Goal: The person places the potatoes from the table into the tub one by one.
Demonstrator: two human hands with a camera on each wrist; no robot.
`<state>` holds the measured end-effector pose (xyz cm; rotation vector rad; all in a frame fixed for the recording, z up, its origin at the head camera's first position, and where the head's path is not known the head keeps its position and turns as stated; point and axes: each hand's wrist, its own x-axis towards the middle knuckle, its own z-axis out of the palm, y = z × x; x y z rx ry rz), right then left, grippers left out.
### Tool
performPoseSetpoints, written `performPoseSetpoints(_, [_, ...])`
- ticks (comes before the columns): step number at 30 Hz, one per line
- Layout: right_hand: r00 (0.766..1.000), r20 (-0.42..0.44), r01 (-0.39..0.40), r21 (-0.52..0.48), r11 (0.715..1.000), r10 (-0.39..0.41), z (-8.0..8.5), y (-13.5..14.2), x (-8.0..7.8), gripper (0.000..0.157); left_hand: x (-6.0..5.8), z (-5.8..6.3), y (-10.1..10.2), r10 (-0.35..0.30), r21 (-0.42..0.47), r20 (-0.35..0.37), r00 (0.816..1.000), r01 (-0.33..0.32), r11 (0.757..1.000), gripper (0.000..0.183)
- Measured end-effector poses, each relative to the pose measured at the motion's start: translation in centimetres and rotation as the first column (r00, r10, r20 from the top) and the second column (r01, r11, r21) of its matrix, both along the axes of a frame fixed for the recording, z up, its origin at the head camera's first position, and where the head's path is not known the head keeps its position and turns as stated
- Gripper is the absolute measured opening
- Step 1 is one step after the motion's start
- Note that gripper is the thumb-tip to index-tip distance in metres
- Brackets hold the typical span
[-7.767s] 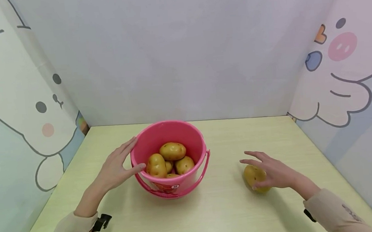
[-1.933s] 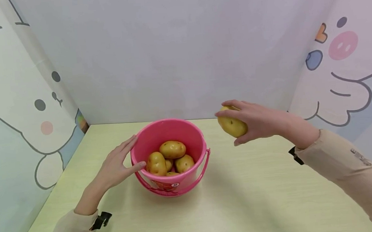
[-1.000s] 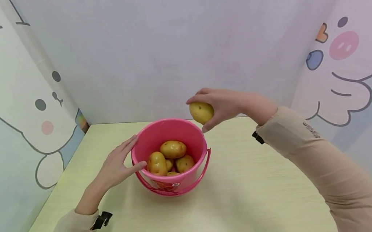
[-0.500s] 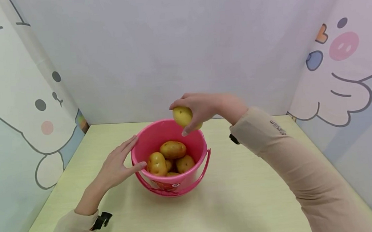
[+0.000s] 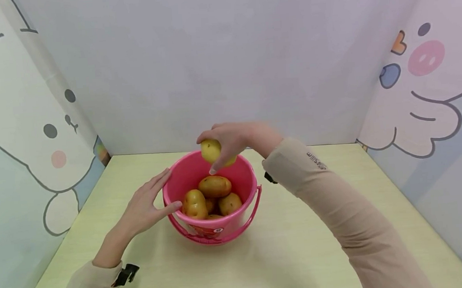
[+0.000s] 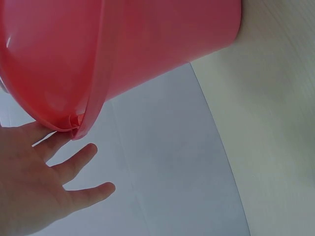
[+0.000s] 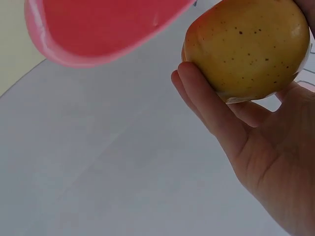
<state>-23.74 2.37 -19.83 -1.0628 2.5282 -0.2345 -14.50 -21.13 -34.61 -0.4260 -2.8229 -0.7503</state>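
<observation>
A pink bucket (image 5: 237, 222) stands in the middle of the table in the head view, with several yellow-brown potatoes (image 5: 215, 187) inside. My right hand (image 5: 236, 139) grips another potato (image 5: 211, 150) over the bucket's far rim. The right wrist view shows this potato (image 7: 246, 49), speckled with dark dots, between fingers and thumb, beside the bucket's rim (image 7: 78, 61). My left hand (image 5: 144, 209) rests at the rim's left side, fingers spread and thumb reaching over the edge. Its fingers (image 6: 78, 161) look fairly straight in the left wrist view, some touching the rim near the handle joint.
The bucket's pink handle (image 5: 256, 207) hangs down along its front right. A pale yellow-green table (image 5: 321, 209) lies beneath. A plain light wall (image 5: 224, 63) closes the back, and cartoon-printed panels (image 5: 428, 115) stand at both sides.
My right hand has picked the potato up from the table's right side and carried it left, over the bucket. My left hand and the bucket have stayed in place.
</observation>
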Motion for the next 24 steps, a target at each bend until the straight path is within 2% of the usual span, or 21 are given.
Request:
performPoseSetpoints(7, [1.0, 0.009, 0.014, 0.018, 1.0, -0.015, -1.0, -1.4, -0.3, 0.077, 0.1, 0.1, 0.0, -0.004, 0.003, -0.001, 1.0, 0.004, 1.0, 0.081])
performPoseSetpoints(11, [0.998, 0.036, 0.054, 0.003, 0.999, -0.054, -1.4, -2.0, -0.2, 0.078, 0.1, 0.1, 0.0, -0.005, 0.005, 0.003, 1.0, 0.005, 1.0, 0.081])
performPoseSetpoints(16, [0.993, 0.069, 0.098, 0.003, 0.995, -0.098, -1.9, -2.4, -0.1, 0.078, 0.1, 0.1, 0.0, -0.007, 0.003, 0.003, 1.0, 0.007, 1.0, 0.08])
performPoseSetpoints(24, [0.989, 0.077, 0.121, 0.03, 0.992, -0.123, -2.8, -2.6, 0.0, 0.079, 0.1, 0.1, 0.0, -0.009, 0.001, -0.003, 1.0, 0.009, 1.0, 0.08])
